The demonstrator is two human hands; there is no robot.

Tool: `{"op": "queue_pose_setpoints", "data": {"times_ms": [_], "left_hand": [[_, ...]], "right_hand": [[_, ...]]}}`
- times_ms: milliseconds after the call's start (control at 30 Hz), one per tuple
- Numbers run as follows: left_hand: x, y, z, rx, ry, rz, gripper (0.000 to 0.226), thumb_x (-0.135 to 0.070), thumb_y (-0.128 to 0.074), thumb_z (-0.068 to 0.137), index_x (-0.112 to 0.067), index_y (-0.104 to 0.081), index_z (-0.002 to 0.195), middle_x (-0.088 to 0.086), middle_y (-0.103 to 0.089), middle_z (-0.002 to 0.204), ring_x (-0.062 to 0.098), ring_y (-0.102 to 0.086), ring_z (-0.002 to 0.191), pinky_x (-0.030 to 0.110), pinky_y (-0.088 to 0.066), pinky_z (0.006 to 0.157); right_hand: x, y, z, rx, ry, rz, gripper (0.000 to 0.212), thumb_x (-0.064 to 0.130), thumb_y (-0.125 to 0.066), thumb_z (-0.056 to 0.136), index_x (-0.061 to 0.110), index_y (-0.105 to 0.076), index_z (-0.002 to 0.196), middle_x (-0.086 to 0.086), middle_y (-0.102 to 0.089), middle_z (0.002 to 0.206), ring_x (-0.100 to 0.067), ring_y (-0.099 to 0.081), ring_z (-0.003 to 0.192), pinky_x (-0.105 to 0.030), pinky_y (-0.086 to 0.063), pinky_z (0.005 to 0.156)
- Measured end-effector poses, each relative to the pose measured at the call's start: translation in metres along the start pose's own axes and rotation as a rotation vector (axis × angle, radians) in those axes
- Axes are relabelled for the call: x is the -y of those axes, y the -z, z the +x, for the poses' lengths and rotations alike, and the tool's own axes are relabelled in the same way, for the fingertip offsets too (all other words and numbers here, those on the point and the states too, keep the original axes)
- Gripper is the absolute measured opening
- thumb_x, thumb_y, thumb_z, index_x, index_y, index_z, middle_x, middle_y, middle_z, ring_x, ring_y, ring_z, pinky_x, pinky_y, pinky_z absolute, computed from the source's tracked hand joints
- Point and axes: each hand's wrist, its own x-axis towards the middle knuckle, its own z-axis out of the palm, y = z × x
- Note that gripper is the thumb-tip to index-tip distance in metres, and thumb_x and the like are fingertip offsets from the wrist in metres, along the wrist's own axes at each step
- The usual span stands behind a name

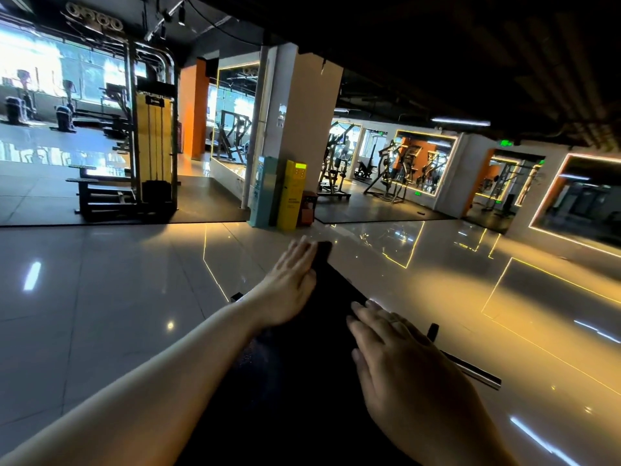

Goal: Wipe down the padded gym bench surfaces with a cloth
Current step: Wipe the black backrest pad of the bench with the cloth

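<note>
A black padded bench (302, 364) runs away from me down the middle of the head view. My left hand (289, 284) reaches far forward and lies flat along the pad's left edge, its fingertips near the dark far end (324, 247). Closer to me, my right hand (400, 361) rests palm down on the right side of the pad, fingers slightly spread. No cloth can be made out against the dark pad under either hand.
A steel crossbar (473, 369) with black end caps sticks out from under the bench on the right; another cap (237, 296) shows on the left. Glossy tiled floor surrounds the bench. A pillar with a yellow kiosk (291, 193) and a cable machine (151, 146) stand farther off.
</note>
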Motion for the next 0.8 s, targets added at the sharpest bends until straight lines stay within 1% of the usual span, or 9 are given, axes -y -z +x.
{"op": "queue_pose_setpoints", "data": {"times_ms": [67, 200, 267, 333, 400, 467, 567, 667, 800], "left_hand": [[-0.006, 0.003, 0.015, 0.024, 0.098, -0.011, 0.059, -0.038, -0.023, 0.103, -0.024, -0.01, 0.159, -0.006, 0.001, 0.166, 0.015, 0.011, 0.152, 0.028, 0.007, 0.12], [-0.033, -0.002, -0.023, 0.044, -0.272, -0.116, 0.062, -0.02, -0.034, 0.095, -0.029, -0.024, 0.156, -0.02, -0.012, 0.161, -0.001, 0.006, 0.15, 0.018, 0.008, 0.12], [-0.017, -0.001, -0.033, 0.045, -0.354, -0.141, 0.063, -0.019, -0.034, 0.096, -0.025, -0.019, 0.157, -0.015, -0.011, 0.163, 0.0, 0.004, 0.15, 0.019, 0.005, 0.121], [0.001, 0.002, -0.015, -0.001, -0.207, -0.117, 0.063, -0.033, -0.027, 0.097, -0.023, -0.01, 0.156, -0.007, -0.003, 0.165, 0.005, 0.006, 0.151, 0.029, 0.002, 0.124], [0.001, 0.005, 0.006, 0.007, 0.098, -0.075, 0.061, -0.037, -0.026, 0.104, -0.024, -0.004, 0.158, -0.004, 0.007, 0.165, 0.008, 0.011, 0.15, 0.03, 0.006, 0.123], [-0.016, -0.001, 0.009, 0.012, 0.159, -0.002, 0.058, -0.041, -0.023, 0.106, -0.026, -0.002, 0.159, -0.006, 0.011, 0.164, 0.01, 0.015, 0.15, 0.028, 0.008, 0.119], [-0.048, -0.009, -0.033, 0.016, -0.155, 0.004, 0.06, -0.049, -0.018, 0.101, -0.03, -0.008, 0.158, -0.015, 0.007, 0.164, 0.0, 0.017, 0.148, 0.025, 0.011, 0.121], [-0.034, -0.008, -0.055, 0.03, -0.322, -0.031, 0.056, -0.034, -0.03, 0.106, -0.028, -0.009, 0.158, -0.02, 0.005, 0.162, -0.005, 0.014, 0.148, 0.021, 0.01, 0.121], [0.0, 0.002, -0.011, 0.01, 0.099, -0.037, 0.059, -0.034, -0.026, 0.107, -0.02, -0.001, 0.158, -0.003, 0.011, 0.164, 0.014, 0.014, 0.151, 0.035, 0.007, 0.124]], "right_hand": [[0.001, 0.004, -0.002, 0.0, -0.005, -0.016, 0.045, 0.038, -0.05, 0.09, 0.025, -0.065, 0.13, 0.008, -0.063, 0.135, -0.009, -0.057, 0.128, -0.025, -0.036, 0.104], [0.004, 0.009, -0.002, 0.02, -0.014, -0.001, 0.045, 0.04, -0.045, 0.086, 0.028, -0.07, 0.122, 0.011, -0.067, 0.129, -0.007, -0.062, 0.119, -0.024, -0.037, 0.101], [0.004, 0.01, 0.0, 0.016, -0.009, 0.008, 0.042, 0.04, -0.046, 0.085, 0.03, -0.072, 0.117, 0.012, -0.068, 0.126, -0.006, -0.063, 0.117, -0.022, -0.036, 0.1], [0.004, 0.013, -0.001, 0.01, -0.013, 0.029, 0.038, 0.039, -0.052, 0.085, 0.03, -0.072, 0.117, 0.012, -0.069, 0.125, -0.005, -0.063, 0.118, -0.021, -0.035, 0.101], [0.006, 0.017, -0.002, 0.012, -0.043, 0.04, 0.038, 0.037, -0.06, 0.081, 0.029, -0.072, 0.116, 0.011, -0.069, 0.126, -0.002, -0.06, 0.119, -0.019, -0.031, 0.102], [0.007, 0.017, -0.004, 0.017, -0.1, 0.04, 0.038, 0.035, -0.06, 0.081, 0.027, -0.072, 0.117, 0.007, -0.068, 0.128, -0.002, -0.055, 0.121, -0.02, -0.024, 0.104], [0.008, 0.016, -0.007, 0.057, -0.23, 0.05, 0.04, 0.036, -0.055, 0.085, 0.022, -0.071, 0.118, 0.001, -0.068, 0.128, -0.013, -0.063, 0.12, -0.027, -0.034, 0.102], [0.009, 0.018, -0.009, 0.097, -0.281, 0.07, 0.043, 0.041, -0.051, 0.085, 0.023, -0.071, 0.12, 0.003, -0.069, 0.126, -0.01, -0.068, 0.111, -0.02, -0.04, 0.089], [0.01, 0.024, -0.01, 0.113, -0.224, 0.122, 0.046, 0.035, -0.04, 0.101, 0.025, -0.051, 0.145, 0.004, -0.043, 0.155, -0.006, -0.045, 0.138, -0.015, -0.024, 0.101]]}}
